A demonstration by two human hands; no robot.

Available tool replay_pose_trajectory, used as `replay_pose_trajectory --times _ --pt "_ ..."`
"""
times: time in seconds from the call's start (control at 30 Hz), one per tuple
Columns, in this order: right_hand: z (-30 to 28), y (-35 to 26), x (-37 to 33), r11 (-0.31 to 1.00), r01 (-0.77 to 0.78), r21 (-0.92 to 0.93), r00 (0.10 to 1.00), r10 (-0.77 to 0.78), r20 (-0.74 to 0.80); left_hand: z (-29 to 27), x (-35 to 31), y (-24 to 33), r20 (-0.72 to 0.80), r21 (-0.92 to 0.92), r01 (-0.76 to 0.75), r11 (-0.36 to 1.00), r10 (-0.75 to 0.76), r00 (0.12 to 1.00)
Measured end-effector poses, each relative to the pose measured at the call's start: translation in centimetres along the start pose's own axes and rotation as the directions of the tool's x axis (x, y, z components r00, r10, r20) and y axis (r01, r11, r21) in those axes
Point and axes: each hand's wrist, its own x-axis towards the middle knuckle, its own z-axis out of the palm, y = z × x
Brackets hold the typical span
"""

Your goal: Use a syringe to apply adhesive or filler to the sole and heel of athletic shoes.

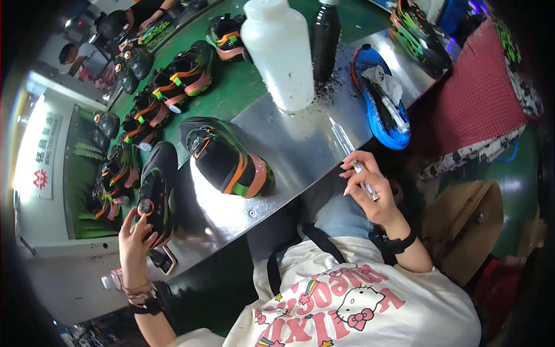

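My right hand (373,188) holds a clear syringe (342,136) between its fingers, the thin tip pointing up and away over the metal tabletop. On the left, my left hand (134,238) has its fingers on the near end of a black shoe (159,182), by a round orange-ringed dial; part of the grip is hidden behind the shoe. Between my hands another black shoe (228,162), with orange, green and pink parts, stands on the metal. A blue tray shaped like a shoe sole (367,61) lies beyond my right hand, with crumpled white tissue (384,84) and another syringe (396,113) in it.
A large white plastic bottle (277,55) and a dark bottle (325,43) stand at the back, with dark scraps around them. Several shoes (193,66) line the green surface. A phone (163,260) lies near my left wrist. Red cloth (471,92) hangs at right; people work far left.
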Motion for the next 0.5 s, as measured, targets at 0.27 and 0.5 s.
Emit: replay_pose_trajectory --times 0.27,0.5 --pt "1.0 -0.5 -0.3 1.0 0.024 0.017 0.998 -0.025 0.05 -2.4 0.4 0.2 0.364 0.76 -0.486 0.43 0.338 0.868" --pt "0.6 -1.1 -1.4 1.0 0.014 0.028 0.999 -0.013 -0.034 0.1 -1.8 0.8 0.537 0.59 -0.695 0.41 0.444 0.717"
